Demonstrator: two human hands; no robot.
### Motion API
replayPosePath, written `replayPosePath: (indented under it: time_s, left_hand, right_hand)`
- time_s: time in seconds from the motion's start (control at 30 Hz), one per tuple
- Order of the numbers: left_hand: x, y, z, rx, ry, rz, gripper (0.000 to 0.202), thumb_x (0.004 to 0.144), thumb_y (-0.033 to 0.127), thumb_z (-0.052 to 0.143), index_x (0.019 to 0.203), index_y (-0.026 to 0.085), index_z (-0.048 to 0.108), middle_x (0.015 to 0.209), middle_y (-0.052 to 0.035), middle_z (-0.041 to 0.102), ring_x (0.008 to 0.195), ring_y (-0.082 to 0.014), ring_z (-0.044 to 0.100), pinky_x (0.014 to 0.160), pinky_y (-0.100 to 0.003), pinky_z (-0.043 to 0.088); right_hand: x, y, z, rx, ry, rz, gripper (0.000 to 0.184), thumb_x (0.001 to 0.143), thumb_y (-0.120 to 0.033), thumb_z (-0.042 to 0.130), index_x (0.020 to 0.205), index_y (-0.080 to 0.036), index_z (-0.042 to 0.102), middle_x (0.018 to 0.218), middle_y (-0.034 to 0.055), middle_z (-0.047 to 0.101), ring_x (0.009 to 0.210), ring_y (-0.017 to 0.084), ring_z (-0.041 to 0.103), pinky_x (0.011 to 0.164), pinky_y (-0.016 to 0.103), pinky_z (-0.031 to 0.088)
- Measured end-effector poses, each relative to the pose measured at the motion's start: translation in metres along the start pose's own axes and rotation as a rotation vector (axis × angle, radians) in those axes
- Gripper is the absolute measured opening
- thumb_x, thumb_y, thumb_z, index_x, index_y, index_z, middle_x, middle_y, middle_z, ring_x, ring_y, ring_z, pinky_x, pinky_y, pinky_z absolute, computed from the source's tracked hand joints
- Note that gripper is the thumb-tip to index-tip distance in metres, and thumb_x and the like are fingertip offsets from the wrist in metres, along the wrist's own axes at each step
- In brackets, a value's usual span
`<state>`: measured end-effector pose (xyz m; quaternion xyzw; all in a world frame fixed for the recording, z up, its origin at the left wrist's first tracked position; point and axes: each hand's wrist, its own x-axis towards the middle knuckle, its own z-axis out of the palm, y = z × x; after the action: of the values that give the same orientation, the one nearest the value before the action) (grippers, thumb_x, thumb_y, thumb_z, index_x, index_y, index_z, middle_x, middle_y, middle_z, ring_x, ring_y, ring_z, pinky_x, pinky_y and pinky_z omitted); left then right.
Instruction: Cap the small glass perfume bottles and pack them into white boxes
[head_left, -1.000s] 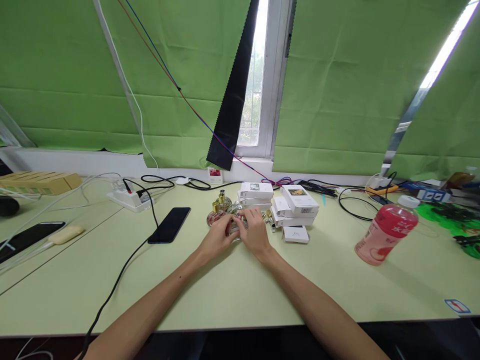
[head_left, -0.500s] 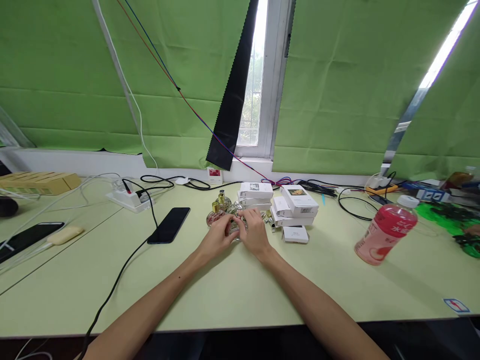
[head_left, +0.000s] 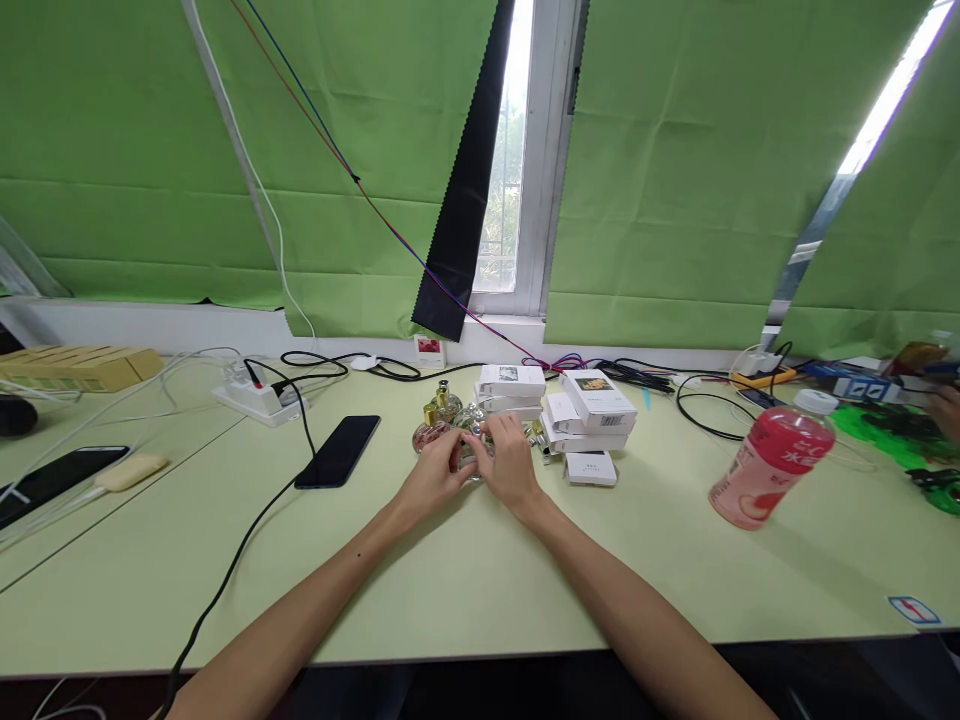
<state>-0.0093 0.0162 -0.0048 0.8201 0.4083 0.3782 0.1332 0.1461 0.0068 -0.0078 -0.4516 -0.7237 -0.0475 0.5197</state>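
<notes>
Pale table (head_left: 637,580), left hand (head_left: 439,465) and right hand (head_left: 511,465) pinching glass bottle (head_left: 466,456), direction and long axis hidden

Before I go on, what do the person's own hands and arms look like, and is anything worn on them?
The left hand and right hand are gloveless, with slender fingers. No watch or bracelet shows. The left forearm and right forearm are sleeveless; the left has one small dark spot.
</notes>
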Motion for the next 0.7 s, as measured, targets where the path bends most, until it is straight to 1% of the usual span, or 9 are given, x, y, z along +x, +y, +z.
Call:
replayPosePath:
  time_s: [0.23,0.37,0.5,0.7]
  left_hand:
    - [0.0,0.0009,-0.0008,-0.018,0.002,-0.011,0.016,0.08,0.027,0.061,0.076,0.02,0.046,0.066,0.0044,0.047,0.059,-0.0123,0.041,0.057,-0.026,0.03]
    - [-0.0003,0.0027,-0.0022,-0.015,-0.017,-0.019,0.01,0.081,0.025,0.061,0.085,0.019,0.054,0.068,0.0042,0.049,0.06,-0.013,0.044,0.058,-0.026,0.032]
    - [-0.0002,0.0041,-0.003,-0.032,-0.027,-0.027,0.016,0.082,0.025,0.06,0.095,0.017,0.059,0.069,0.0039,0.05,0.062,-0.0136,0.046,0.059,-0.026,0.033]
    - [0.0004,0.0044,-0.0031,-0.035,-0.025,-0.019,0.017,0.082,0.027,0.062,0.097,0.017,0.061,0.068,0.0043,0.051,0.061,-0.0135,0.046,0.058,-0.025,0.033]
  right_hand:
    - [-0.0001,0.0008,0.0006,0.003,0.003,0.016,0.016,0.098,-0.028,0.06,0.083,-0.023,0.056,0.085,0.0055,0.062,0.086,0.024,0.054,0.074,0.035,0.047]
    - [-0.0002,0.0018,0.002,0.004,-0.003,0.035,0.016,0.095,-0.027,0.064,0.083,-0.023,0.054,0.086,0.0056,0.062,0.087,0.025,0.055,0.074,0.035,0.047]
    - [0.0,0.0025,0.0037,0.0,0.004,0.051,0.018,0.091,-0.024,0.069,0.083,-0.023,0.053,0.085,0.0048,0.061,0.087,0.024,0.055,0.073,0.035,0.047]
    - [-0.0006,0.0029,0.005,-0.013,0.019,0.054,0.018,0.089,-0.023,0.069,0.083,-0.023,0.052,0.085,0.004,0.061,0.085,0.023,0.055,0.073,0.034,0.047]
